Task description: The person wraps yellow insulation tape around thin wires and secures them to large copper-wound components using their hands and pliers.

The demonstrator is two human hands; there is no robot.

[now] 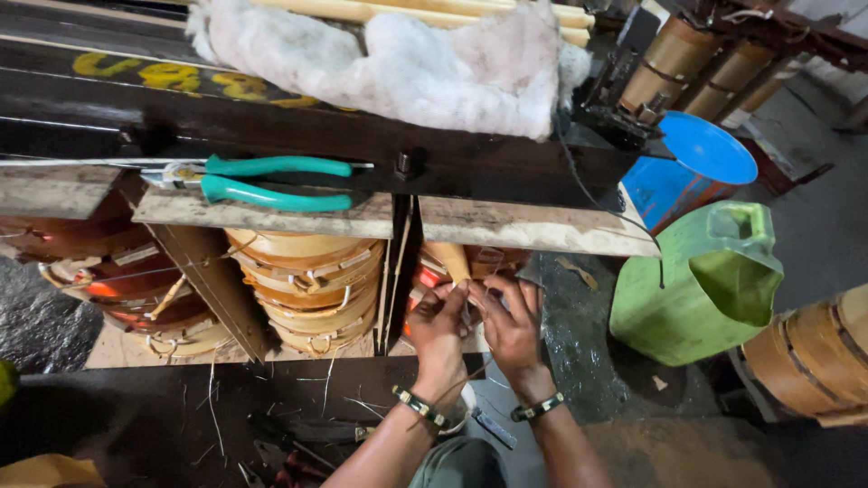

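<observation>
Head view: looks down past a dark counter onto two bare hands at work below its front edge.
Left hand: fingers bent narrow, tips pinched on something thin in front of the coils; what exactly it pinches is too small to tell. A banded bracelet sits on the wrist.
Right hand: just beside the left one, fingers curled narrow, tips meeting the left fingertips at the same spot. A dark bracelet circles the wrist.
Wire: a thin strand runs down from the fingertips across the left wrist; I cannot tell which hand grips it.
Coils: tan paper-wrapped rings stacked under the counter, behind a slanted wooden slat; the hands are at the stack right of the middle post, touching or nearly touching it.
Pliers: teal handles, lying flat on a wooden plank at the counter's front edge, well apart from the hands.
Cloth: pale fluffy bundle on the counter's far side, towards the right.
Jerrycan: green, top cut open, standing on the floor right of the hands.
Blue drum: behind the jerrycan, at the counter's right end.
Barrel: wooden, banded, at the right edge of view.
</observation>
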